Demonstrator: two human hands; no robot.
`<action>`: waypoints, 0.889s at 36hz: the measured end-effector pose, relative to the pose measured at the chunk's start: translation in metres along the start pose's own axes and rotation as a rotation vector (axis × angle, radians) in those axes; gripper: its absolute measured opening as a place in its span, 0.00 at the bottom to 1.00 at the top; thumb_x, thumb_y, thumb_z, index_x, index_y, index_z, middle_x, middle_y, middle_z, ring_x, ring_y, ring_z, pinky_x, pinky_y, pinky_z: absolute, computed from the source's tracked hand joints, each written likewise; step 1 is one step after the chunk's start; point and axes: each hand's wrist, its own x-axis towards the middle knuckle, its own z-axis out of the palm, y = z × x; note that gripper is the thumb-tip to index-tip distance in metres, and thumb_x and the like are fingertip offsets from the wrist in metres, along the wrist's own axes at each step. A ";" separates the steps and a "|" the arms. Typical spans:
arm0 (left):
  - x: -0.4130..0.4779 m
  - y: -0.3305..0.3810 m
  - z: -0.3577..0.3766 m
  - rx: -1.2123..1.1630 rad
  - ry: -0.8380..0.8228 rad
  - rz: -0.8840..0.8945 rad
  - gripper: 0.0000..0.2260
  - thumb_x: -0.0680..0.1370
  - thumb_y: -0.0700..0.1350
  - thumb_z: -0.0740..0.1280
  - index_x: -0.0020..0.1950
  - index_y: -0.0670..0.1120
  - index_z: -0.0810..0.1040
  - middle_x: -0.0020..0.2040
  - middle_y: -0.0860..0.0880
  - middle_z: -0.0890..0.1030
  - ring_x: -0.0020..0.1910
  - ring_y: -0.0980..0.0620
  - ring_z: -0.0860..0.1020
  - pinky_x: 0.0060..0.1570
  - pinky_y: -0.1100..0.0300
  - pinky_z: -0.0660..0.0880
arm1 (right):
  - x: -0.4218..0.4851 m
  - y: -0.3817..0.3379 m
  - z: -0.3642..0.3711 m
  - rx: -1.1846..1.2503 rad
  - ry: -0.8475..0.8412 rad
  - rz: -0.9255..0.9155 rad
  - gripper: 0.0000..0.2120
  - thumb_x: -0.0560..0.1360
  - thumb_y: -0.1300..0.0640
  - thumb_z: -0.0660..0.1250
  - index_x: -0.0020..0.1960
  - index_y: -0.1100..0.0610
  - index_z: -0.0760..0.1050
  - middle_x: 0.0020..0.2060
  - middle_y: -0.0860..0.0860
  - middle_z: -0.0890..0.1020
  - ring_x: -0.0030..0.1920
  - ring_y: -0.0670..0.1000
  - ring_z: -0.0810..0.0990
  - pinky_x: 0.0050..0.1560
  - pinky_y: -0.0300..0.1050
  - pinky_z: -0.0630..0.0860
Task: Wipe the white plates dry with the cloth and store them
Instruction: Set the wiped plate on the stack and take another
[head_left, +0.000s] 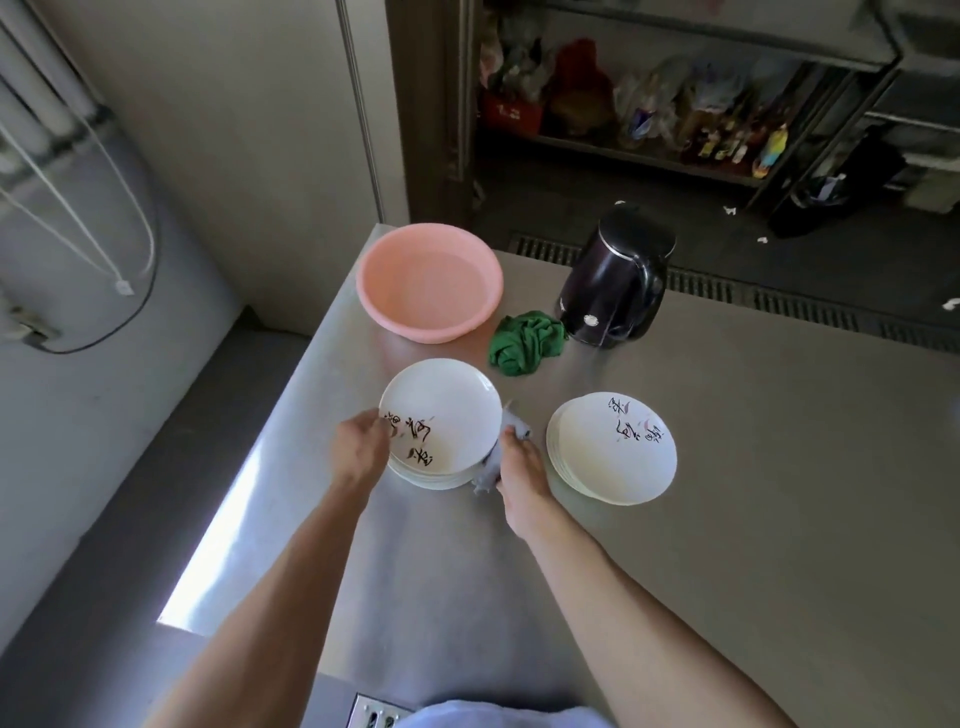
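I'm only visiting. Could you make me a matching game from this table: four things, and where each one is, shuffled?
Things:
1 pink basin
2 green cloth
3 grey cloth
4 top plate of the left stack

Places:
a gripped at its rim by the left hand
b far left corner of the table
c held in the right hand
d crumpled beside the black kettle

Pairs: 1-b, 2-d, 3-c, 4-a
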 end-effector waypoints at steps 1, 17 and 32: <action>-0.002 -0.001 0.001 -0.001 0.000 0.018 0.17 0.69 0.50 0.59 0.48 0.51 0.86 0.41 0.51 0.84 0.45 0.47 0.81 0.45 0.57 0.75 | 0.001 0.000 0.000 -0.005 -0.001 0.000 0.08 0.84 0.50 0.57 0.57 0.51 0.72 0.53 0.54 0.81 0.58 0.57 0.80 0.64 0.58 0.76; -0.034 -0.007 0.026 -0.466 -0.059 0.063 0.18 0.86 0.47 0.60 0.77 0.56 0.68 0.67 0.44 0.77 0.62 0.44 0.79 0.39 0.52 0.84 | -0.012 0.009 -0.016 0.003 0.157 -0.211 0.21 0.84 0.43 0.52 0.73 0.49 0.69 0.70 0.49 0.73 0.68 0.51 0.72 0.62 0.43 0.71; -0.121 -0.032 0.095 -0.314 -0.470 -0.037 0.17 0.87 0.43 0.56 0.71 0.56 0.76 0.57 0.49 0.86 0.54 0.46 0.86 0.41 0.45 0.84 | -0.013 0.080 -0.115 -1.196 0.089 -0.656 0.26 0.85 0.49 0.52 0.81 0.55 0.54 0.81 0.54 0.51 0.81 0.52 0.45 0.77 0.44 0.34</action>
